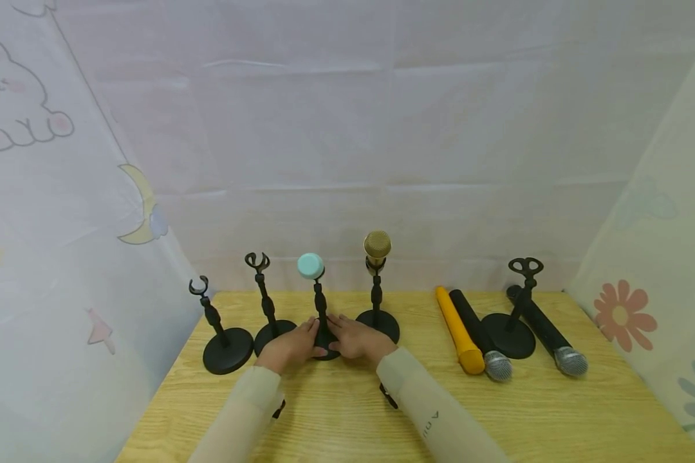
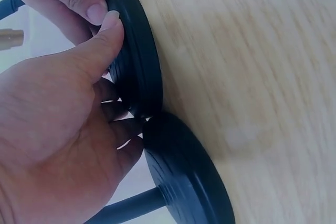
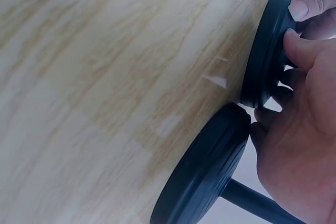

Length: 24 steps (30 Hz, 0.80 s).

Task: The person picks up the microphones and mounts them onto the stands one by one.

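A black microphone stand holds a microphone with a teal head, slightly tilted. My left hand grips the left side of its round base, thumb on top and fingers along the rim. From the other side my right hand holds the same base, the two thumbs close together at its front. To the right stands another stand bearing a gold microphone. Left of my hands are two bare stands, one near and one farther out. Neighbouring bases lie very close to the held one.
On the right, an orange microphone and a black microphone lie side by side. Beyond them are a stand with a double-loop clip and another black microphone. Patterned cloth hangs behind the wooden table.
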{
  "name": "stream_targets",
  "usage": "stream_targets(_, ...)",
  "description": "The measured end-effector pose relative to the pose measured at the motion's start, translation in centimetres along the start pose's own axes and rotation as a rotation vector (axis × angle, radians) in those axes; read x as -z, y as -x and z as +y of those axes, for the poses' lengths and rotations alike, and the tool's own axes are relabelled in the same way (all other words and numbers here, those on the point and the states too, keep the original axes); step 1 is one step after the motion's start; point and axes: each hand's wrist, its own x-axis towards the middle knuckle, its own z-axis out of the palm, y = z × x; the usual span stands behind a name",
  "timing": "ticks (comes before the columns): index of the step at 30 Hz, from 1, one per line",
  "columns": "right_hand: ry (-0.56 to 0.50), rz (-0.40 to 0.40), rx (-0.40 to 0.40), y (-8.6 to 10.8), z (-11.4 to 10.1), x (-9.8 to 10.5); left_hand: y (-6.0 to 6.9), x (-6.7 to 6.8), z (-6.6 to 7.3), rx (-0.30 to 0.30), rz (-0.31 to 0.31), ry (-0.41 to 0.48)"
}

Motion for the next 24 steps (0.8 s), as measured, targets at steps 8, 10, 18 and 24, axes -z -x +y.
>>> stream_targets(8,0.071,0.094,0.000,0.9,-0.1,-0.6,0.3,-0.5,-0.1,-0.019,0.047,0.038)
stream_targets(10,0.107,0.133,0.015,1.2,-0.3,-0.7,0.7,-0.6,-0.1,-0.019,0.068,0.047)
stream_targets(18,0.154,0.183,0.103,3.6,-0.3,0.5,2.9,-1.0,-0.6,-0.084,0.159,-0.033)
stream_targets(24,0.167,0.219,0.201,6.4,1.0,1.5,5.0,-1.0,-1.2,-0.106,0.172,-0.045)
